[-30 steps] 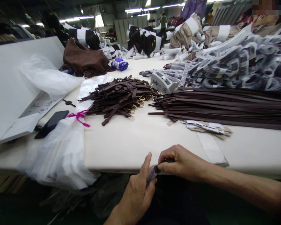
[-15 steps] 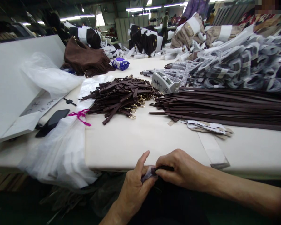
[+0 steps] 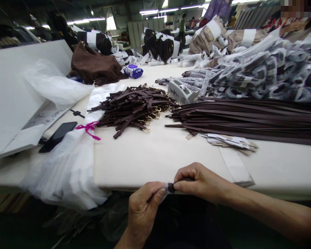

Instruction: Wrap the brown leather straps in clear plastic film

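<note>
At the table's front edge, my right hand (image 3: 200, 181) is closed around a dark brown leather strap (image 3: 171, 187), mostly hidden in the fist. My left hand (image 3: 143, 202) pinches thin, clear plastic (image 3: 166, 187) that covers the strap's end; thumb and forefinger press together. What lies inside the left fingers is hidden. Beyond my hands sits a heap of short brown straps (image 3: 134, 103) with gold clasps. Long flat brown straps (image 3: 248, 117) lie to the right, with a stack of paper tags (image 3: 230, 141) in front.
A grey tape dispenser (image 3: 182, 92) stands between the strap piles. Plastic sleeves (image 3: 72, 169) tied with pink ribbon hang over the left edge near a phone (image 3: 58, 136). A fringed brown bag (image 3: 95, 65), blue-white packet (image 3: 133, 71) and plastic-wrapped straps (image 3: 269, 69) lie farther back.
My left hand's raised fingers have folded down into a pinch, and the hand has shifted slightly left. A short stretch of strap and plastic now shows between my hands.
</note>
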### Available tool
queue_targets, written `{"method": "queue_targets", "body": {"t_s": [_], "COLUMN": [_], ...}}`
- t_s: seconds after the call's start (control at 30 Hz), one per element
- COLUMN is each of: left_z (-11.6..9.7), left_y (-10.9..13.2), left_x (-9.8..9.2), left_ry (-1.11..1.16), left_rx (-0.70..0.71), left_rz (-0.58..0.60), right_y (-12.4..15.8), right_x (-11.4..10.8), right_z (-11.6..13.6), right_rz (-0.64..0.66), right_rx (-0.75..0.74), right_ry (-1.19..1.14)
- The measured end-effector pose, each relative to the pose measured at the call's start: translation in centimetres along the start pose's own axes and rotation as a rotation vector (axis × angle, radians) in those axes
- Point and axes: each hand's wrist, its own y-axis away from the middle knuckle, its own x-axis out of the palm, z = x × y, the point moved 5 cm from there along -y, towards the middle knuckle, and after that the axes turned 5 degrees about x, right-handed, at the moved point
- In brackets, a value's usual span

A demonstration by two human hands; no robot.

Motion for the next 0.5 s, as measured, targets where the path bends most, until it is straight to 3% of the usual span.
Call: {"method": "queue_targets", "body": {"t_s": [0.13,0.37,0.43,0.5], "left_z": [0.2,0.4,0.2,-0.2], "left_y": [0.3,-0.4,-0.5,-0.7], "left_x": [-0.2,0.8,0.8,0.5], "left_ry": [-0.047,-0.002,0.063,0.054], "left_rx": [0.029,-0.147,-0.155,-0.062], "left_rz": [-0.059,0.224,0.249,0.208], "right_y": [0.0,0.6,0.7,0.7], "right_x": [0.1,0.3,0.3,0.2], "right_z": [-0.1,1.1,1.1,1.1], "right_rz": [0.004,-0.047,-0.040,-0.043], "right_rx": [0.011,-0.190,-0.198,-0.202], "right_ry": [0.011,0.318,0.356,0.362]}}
